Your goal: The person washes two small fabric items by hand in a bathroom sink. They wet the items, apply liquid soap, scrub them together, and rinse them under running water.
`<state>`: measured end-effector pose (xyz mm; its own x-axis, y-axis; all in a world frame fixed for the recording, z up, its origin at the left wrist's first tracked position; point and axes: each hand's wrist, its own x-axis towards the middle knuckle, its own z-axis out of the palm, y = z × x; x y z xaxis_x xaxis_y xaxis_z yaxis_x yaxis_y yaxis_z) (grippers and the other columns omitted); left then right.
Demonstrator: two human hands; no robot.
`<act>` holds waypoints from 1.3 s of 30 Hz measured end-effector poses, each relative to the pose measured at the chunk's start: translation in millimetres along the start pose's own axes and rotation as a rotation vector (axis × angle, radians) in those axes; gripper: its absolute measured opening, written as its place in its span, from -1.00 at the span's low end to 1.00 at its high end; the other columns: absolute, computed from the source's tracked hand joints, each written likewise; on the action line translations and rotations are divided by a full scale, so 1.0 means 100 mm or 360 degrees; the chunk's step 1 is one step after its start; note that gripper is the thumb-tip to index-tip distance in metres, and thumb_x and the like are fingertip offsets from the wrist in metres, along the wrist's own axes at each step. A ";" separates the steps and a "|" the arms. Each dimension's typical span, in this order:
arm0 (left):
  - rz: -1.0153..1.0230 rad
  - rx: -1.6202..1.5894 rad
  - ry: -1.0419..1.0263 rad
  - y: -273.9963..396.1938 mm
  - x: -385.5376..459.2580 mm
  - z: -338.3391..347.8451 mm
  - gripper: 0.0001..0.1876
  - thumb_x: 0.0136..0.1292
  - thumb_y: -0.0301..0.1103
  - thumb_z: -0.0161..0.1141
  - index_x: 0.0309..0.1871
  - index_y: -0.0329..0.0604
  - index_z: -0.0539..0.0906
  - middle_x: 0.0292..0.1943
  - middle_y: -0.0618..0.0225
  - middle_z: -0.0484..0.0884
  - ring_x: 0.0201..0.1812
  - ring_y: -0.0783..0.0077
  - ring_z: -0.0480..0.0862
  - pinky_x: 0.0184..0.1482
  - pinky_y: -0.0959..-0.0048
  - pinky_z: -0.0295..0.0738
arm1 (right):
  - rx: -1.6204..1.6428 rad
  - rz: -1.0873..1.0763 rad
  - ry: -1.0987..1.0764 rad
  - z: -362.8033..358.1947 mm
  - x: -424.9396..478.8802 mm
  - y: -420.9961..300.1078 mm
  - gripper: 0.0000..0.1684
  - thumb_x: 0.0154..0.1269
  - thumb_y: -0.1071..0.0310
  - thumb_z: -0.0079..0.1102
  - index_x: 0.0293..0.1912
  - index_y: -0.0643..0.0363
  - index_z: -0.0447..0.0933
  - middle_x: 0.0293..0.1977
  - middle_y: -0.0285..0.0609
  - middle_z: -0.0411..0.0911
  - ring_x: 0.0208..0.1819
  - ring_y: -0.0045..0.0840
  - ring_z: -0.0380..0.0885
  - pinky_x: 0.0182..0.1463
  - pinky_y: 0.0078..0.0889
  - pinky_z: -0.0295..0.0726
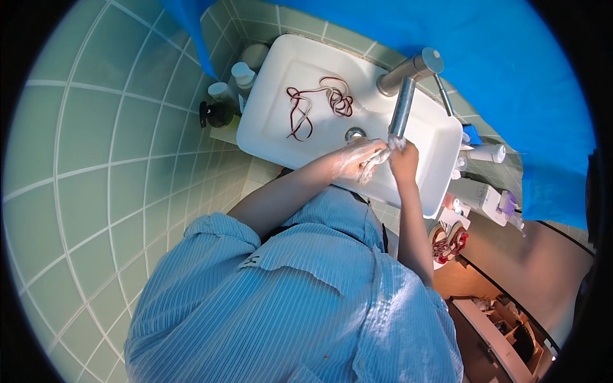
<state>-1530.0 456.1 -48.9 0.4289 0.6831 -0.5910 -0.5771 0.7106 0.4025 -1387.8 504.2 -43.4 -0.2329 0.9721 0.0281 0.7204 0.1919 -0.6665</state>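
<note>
Over the front of a white sink [278, 139], my left hand [357, 158], streaked with white foam, is closed on a wet whitish cloth-like item [371, 167]. My right hand [404, 158] is beside it, just under the spout of a metal faucet [402, 110]. Its fingers are curled around whitish, foamy material that seems to be part of the same item. A tangle of dark red and white shoelaces [337, 103] lies in the left part of the basin. The metal drain [355, 134] shows just beyond my left hand.
Left of the sink stand a dark pump bottle [218, 115] and white-capped containers [243, 74]. To the right are a white bottle [488, 153], other toiletries and a pair of red and white sneakers [448, 242]. Blue sheeting [517, 72] hangs behind the faucet; a green tiled wall rises at left.
</note>
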 end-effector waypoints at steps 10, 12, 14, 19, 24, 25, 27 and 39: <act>0.0154 0.0718 -0.0316 0.24 -0.10 -0.18 -0.60 0.22 0.04 0.21 -0.39 -0.16 0.52 -0.66 0.60 0.27 -0.66 0.73 0.22 -0.63 0.69 0.07 | 0.1268 0.0688 0.0240 -0.52 0.11 -0.06 -0.77 0.21 0.27 0.20 -0.31 0.26 0.51 -0.56 -0.27 0.47 -0.67 -0.67 0.34 -0.67 -0.66 0.28; 0.0208 0.0299 -0.0231 0.22 -0.04 -0.28 -0.59 0.21 0.04 0.22 -0.35 -0.20 0.54 -0.61 0.57 0.34 -0.59 0.73 0.30 -0.57 0.68 0.15 | 0.1575 0.0680 0.0335 -0.53 0.08 0.00 -0.86 0.20 0.34 0.21 -0.37 0.20 0.49 -0.59 -0.33 0.43 -0.66 -0.73 0.30 -0.68 -0.70 0.21; 0.0174 -0.0071 -0.0026 0.19 0.00 -0.31 -0.56 0.20 0.01 0.23 -0.25 -0.28 0.52 -0.41 0.37 0.49 -0.32 0.56 0.52 -0.30 0.52 0.48 | 0.1883 0.0639 0.0354 -0.60 0.02 0.06 -0.87 0.19 0.36 0.21 -0.40 0.16 0.47 -0.61 -0.36 0.40 -0.68 -0.77 0.26 -0.69 -0.71 0.16; 0.0138 -0.0422 0.0005 -0.04 0.24 -0.28 -0.64 0.21 -0.10 0.23 -0.18 -0.24 0.51 -0.31 0.27 0.57 -0.22 0.39 0.61 -0.06 0.40 0.57 | 0.0972 0.0022 0.0153 0.03 -0.40 -0.46 -0.70 0.21 0.14 0.12 -0.42 0.19 0.53 -0.67 -0.32 0.43 -0.65 -0.69 0.37 -0.56 -0.58 0.37; 0.0102 0.0169 -0.0419 -0.25 0.59 -0.68 -0.64 0.32 0.02 0.03 -0.47 -0.03 0.46 -0.62 0.51 0.41 -0.57 0.64 0.42 -0.48 0.63 0.37 | 0.0434 -0.1054 0.0050 0.45 -0.41 -0.77 -0.77 0.08 0.25 0.24 -0.60 0.14 0.56 -0.70 -0.09 0.48 -0.64 -0.22 0.48 -0.48 -0.29 0.46; 0.0028 -0.0004 -0.0487 -0.22 0.41 -0.56 -0.64 0.33 0.01 0.02 -0.48 -0.03 0.45 -0.64 0.52 0.38 -0.56 0.65 0.43 -0.46 0.65 0.36 | 0.0298 -0.0883 0.0128 0.43 -0.31 -0.65 -0.74 0.10 0.25 0.24 -0.62 0.15 0.56 -0.69 -0.07 0.49 -0.66 -0.24 0.48 -0.52 -0.31 0.45; 0.0037 -0.0357 -0.0551 -0.24 0.18 -0.42 -0.63 0.34 0.01 -0.01 -0.49 -0.03 0.43 -0.66 0.53 0.36 -0.55 0.64 0.43 -0.46 0.66 0.35 | 0.0174 0.0074 -0.0022 0.27 -0.16 -0.53 -0.70 0.12 0.26 0.22 -0.66 0.17 0.54 -0.66 -0.02 0.52 -0.69 -0.27 0.50 -0.61 -0.36 0.43; -0.0080 -0.0452 0.0008 -0.10 0.04 -0.24 -0.61 0.30 0.13 -0.07 -0.50 0.10 0.44 -0.77 0.58 0.38 -0.85 0.54 0.32 -0.88 0.53 0.09 | 0.0065 -0.0146 0.0183 0.41 -0.24 -0.51 -0.63 0.09 0.20 0.22 -0.68 0.24 0.51 -0.75 0.02 0.45 -0.69 -0.13 0.48 -0.56 -0.19 0.44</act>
<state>-1539.0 447.2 -71.6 0.4592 0.6468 -0.6090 -0.7268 0.6677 0.1612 -1445.5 465.4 -40.6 -0.2184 0.9603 0.1738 0.6717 0.2771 -0.6871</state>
